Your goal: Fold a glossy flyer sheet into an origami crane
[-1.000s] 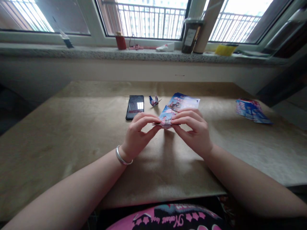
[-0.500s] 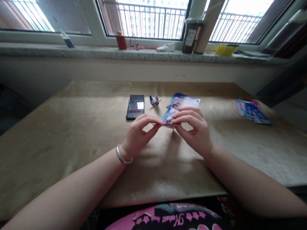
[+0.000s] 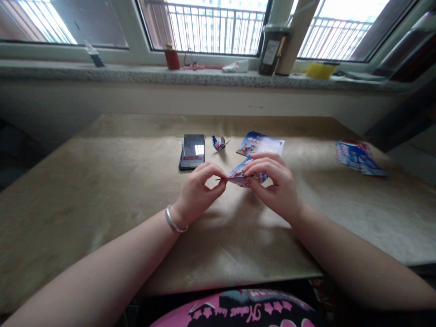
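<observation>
A folded piece of patterned blue and pink paper (image 3: 238, 176) is held just above the brown table (image 3: 102, 181) between both hands. My left hand (image 3: 199, 193), a silver bangle on its wrist, pinches the paper's left tip with thumb and forefinger. The fingers of my right hand (image 3: 274, 184) are curled over the paper's right part and grip it. Behind the hands lies a flat sheet of the same patterned paper (image 3: 262, 144). A small finished paper figure (image 3: 220, 142) stands to its left.
A dark phone (image 3: 192, 153) lies left of the paper figure. More patterned sheets (image 3: 357, 156) lie at the table's right. On the stone windowsill (image 3: 136, 75) stand a red cup (image 3: 172, 59), a dark jar (image 3: 270, 52) and a yellow object (image 3: 320, 70).
The folded paper has flattened and dropped lower between my fingers. My right hand's fingers have closed further over it; the left pinch has shifted to the paper's left tip.
</observation>
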A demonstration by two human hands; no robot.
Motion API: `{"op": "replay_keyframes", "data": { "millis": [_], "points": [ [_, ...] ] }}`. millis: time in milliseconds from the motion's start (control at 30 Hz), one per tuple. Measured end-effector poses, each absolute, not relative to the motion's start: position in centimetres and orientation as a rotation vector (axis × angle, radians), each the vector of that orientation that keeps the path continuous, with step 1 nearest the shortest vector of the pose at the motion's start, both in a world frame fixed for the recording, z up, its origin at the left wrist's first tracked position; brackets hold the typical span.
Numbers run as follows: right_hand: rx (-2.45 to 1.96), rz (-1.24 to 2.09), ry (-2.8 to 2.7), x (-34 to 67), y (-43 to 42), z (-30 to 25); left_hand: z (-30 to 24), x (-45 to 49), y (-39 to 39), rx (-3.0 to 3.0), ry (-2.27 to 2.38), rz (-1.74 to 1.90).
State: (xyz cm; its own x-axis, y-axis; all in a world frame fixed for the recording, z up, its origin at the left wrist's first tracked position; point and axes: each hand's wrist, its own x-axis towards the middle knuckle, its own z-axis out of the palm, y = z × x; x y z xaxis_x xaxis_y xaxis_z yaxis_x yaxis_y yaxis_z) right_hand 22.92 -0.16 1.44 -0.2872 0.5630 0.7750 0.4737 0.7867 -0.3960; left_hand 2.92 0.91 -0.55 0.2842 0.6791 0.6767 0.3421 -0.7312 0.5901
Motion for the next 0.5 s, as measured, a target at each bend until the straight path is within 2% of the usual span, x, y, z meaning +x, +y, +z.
{"op": "replay_keyframes", "data": {
  "millis": [167,500],
  "points": [
    [-0.745,0.109,-1.978,22.90,-0.27,1.62,-0.20,2.97,0.85,2.389,0.986,1.366],
    [-0.706,0.070,-2.048,22.60,-0.56,1.70,0.21,2.88,0.60,2.622,0.837,1.473]
  ]
}}
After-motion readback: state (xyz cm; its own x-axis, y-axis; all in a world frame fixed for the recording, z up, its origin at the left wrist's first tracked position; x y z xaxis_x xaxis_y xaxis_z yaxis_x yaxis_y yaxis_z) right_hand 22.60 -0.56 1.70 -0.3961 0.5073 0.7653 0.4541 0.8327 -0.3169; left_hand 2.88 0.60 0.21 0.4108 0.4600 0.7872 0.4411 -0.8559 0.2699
